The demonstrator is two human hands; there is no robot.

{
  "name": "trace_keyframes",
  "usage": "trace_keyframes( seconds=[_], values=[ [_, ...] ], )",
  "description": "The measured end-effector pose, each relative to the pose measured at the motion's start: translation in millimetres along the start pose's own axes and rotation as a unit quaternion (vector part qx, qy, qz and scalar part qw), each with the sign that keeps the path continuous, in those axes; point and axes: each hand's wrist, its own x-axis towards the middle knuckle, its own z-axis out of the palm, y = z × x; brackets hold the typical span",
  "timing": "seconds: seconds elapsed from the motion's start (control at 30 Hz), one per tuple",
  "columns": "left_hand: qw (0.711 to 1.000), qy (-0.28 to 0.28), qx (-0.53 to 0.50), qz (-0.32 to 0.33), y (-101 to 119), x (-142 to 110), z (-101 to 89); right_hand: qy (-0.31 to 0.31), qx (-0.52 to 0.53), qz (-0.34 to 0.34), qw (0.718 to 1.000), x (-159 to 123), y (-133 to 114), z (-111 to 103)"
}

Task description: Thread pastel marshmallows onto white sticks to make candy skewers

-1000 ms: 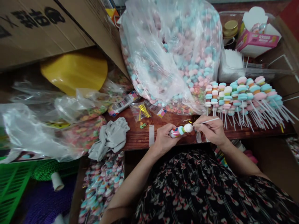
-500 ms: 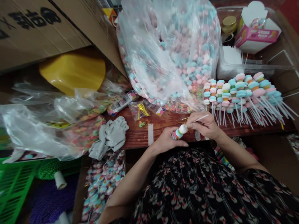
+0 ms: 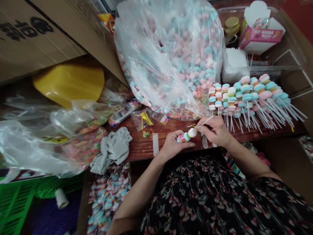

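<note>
My left hand [image 3: 172,144] is closed around a marshmallow candy skewer [image 3: 187,137], a short stack of pink, blue and green pieces with a white one at the end. The wrapper round it looks clear and shiny. Just past the white piece, my right hand [image 3: 215,131] pinches the skewer's base, and the white stick [image 3: 207,120] pokes out above its fingers. A thin gold strip [image 3: 192,126] shows at the right fingertips; whether they hold it, I cannot tell. Finished-looking candy skewers [image 3: 246,94] lie in a heap to the right.
A large plastic bag of marshmallows [image 3: 171,58] stands behind my hands. Gold twist ties [image 3: 146,118] lie in a small bag, near a grey cloth [image 3: 113,147]. Bags of gummy rings [image 3: 90,143] are at left, a clear tub [image 3: 264,65] at back right, and wrapped candies [image 3: 110,202] below the table.
The skewer has tipped to lie flatter, its white end still at my right fingers. The stick now points more steeply upward. The whole view has shifted slightly.
</note>
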Motion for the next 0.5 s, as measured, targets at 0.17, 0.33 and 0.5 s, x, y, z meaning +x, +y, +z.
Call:
trace_keyframes(
  seconds=[0.17,0.33,0.5],
  values=[
    [0.994,-0.004,0.097,0.056,0,1,0.1,-0.014,0.100,0.010,0.995,-10,6,11],
    [0.942,0.055,0.300,0.143,2,3,-3.8,0.050,0.232,0.115,0.965,-20,15,24],
    [0.901,0.069,0.399,0.154,4,2,-13.7,-0.036,0.176,-0.018,0.984,-22,19,10]
  ],
)
